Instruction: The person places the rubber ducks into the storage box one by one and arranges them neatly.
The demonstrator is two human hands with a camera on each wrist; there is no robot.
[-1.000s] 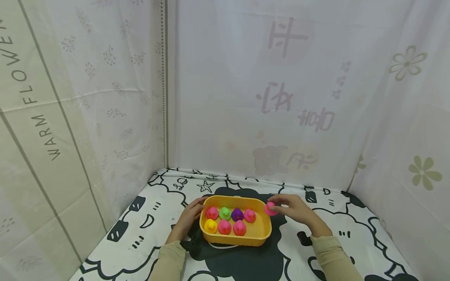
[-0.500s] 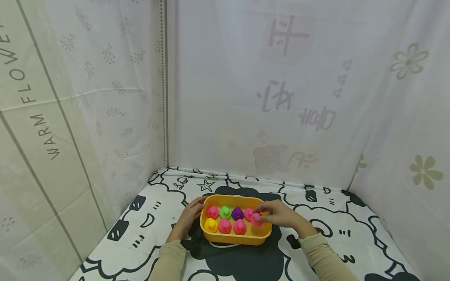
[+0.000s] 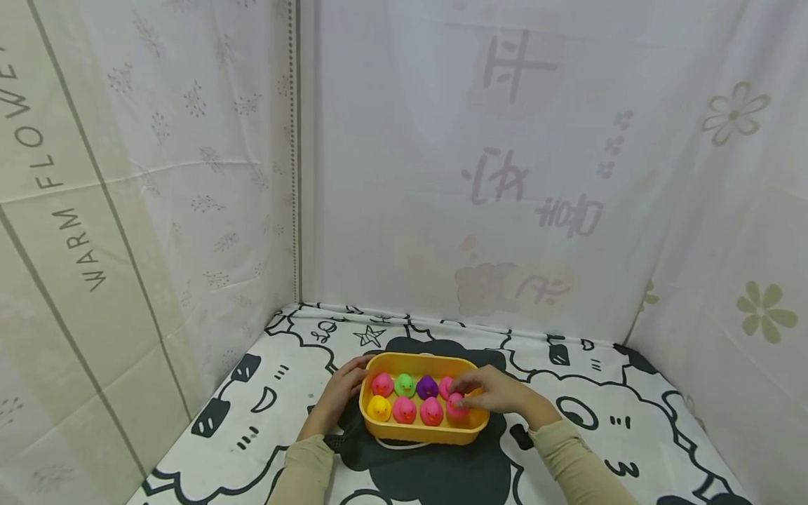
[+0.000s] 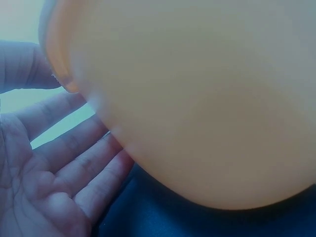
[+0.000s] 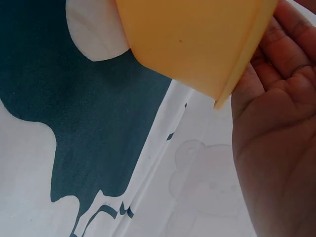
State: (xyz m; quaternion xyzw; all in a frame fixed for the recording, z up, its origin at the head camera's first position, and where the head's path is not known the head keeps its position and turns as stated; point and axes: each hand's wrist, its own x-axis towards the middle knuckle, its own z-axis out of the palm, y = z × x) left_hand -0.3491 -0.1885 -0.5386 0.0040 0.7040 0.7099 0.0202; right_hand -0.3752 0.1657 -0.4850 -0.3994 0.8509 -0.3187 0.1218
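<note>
A yellow plastic tub stands on the patterned cloth, holding two rows of small rubber ducks. My right hand reaches over its right end and pinches a pink rubber duck at the right of the front row. Behind that duck, another pink duck is partly covered by my fingers. In the right wrist view the tub's wall hides the fingertips and the duck. At the tub's left end, my left hand rests against the outside; the left wrist view shows its fingers nearly straight, touching the wall.
Also in the tub are a green duck, a purple duck, a yellow duck and several pink ones. A white cloth with black cartoon drawings covers the surface. Pale curtains enclose the back and sides.
My right hand has brought the pink duck from above the tub's right rim leftward and down into the front row. The left hand has stayed at the tub's left end.
</note>
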